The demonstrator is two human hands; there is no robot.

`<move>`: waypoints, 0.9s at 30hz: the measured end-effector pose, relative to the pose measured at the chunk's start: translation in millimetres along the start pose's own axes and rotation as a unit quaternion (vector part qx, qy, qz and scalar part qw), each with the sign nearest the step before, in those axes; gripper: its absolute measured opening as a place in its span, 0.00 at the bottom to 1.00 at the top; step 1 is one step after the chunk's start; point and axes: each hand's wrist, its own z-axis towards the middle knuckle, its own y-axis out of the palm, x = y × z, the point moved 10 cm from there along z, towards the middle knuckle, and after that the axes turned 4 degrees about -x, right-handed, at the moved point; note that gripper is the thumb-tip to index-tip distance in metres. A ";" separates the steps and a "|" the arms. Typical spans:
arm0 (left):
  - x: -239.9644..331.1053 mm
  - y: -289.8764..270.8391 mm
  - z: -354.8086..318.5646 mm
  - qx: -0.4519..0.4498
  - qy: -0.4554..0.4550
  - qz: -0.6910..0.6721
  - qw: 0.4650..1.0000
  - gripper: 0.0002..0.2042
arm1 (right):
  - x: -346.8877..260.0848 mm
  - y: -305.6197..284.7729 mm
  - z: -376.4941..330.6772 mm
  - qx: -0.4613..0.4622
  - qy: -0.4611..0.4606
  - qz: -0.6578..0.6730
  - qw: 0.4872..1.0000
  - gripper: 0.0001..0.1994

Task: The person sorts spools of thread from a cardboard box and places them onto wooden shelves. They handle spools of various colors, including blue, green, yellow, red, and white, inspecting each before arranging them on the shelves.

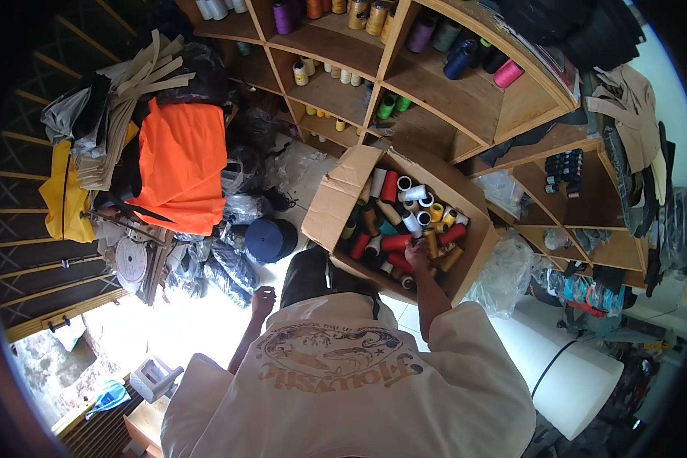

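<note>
Lots of thread spools (412, 224) in red, white, brown and yellow lie in a messy pile inside the open brown box (336, 195), which sits in front of the wooden shelves (435, 95). The right hand (417, 254) reaches down into the box, just beside a red spool (394, 243), but I cannot tell if its fingers hold anything. The left hand (263, 300) hangs outside the box with its fingers a bit bent, near a dark blue roll (270, 240), and I cannot tell how wide it is.
</note>
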 end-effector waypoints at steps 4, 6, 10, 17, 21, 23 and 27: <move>48.6 4.1 -2.5 -0.008 0.002 -0.050 0.999 0.06 | -28.0 4.4 13.9 0.015 -0.100 0.083 0.991 0.25; 60.6 20.5 12.7 -0.024 0.058 -0.052 0.997 0.07 | -10.4 26.6 28.8 -0.020 -0.148 0.250 0.957 0.23; 153.4 9.9 22.1 0.003 0.147 -0.017 0.989 0.09 | -137.3 -100.3 1.6 0.016 -0.249 0.252 0.935 0.21; 402.8 62.9 -24.8 -0.185 0.296 -0.094 0.932 0.14 | -245.9 -286.2 -30.7 -0.128 -0.372 0.275 0.878 0.22; 512.1 57.3 -76.0 -0.212 0.403 -0.111 0.883 0.24 | -287.6 -364.6 -62.7 -0.133 -0.407 0.342 0.837 0.21; 537.5 66.0 -93.8 -0.315 0.396 -0.121 0.854 0.28 | -300.8 -393.8 -81.3 -0.138 -0.411 0.388 0.813 0.21; 562.4 70.7 -111.3 -0.358 0.391 -0.157 0.833 0.31 | -318.6 -421.5 -99.1 -0.133 -0.440 0.403 0.791 0.23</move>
